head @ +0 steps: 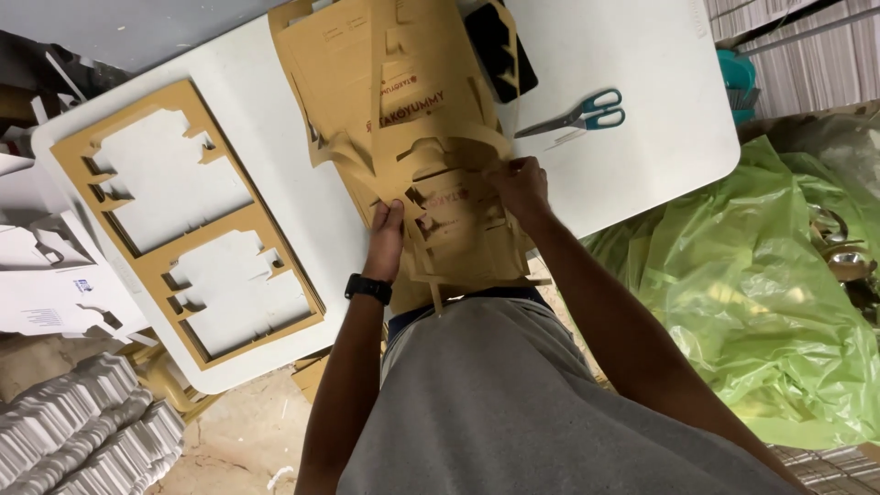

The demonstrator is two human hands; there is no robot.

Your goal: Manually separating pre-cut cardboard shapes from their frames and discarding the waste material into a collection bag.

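Die-cut sheets — top edge cut off by the frame; lower part hidden behind the person's torso. Left hand: fingertips tucked under the card, out of sight. Right hand: fingertips hidden among the card flaps, grip not readable. Black object — mostly covered by the sheets, kind unclear. Teal object beyond the table's far edge: only a sliver shows. Metal items at the right edge — cropped, too small to identify. White stacks, lower left: cut off by the frame.
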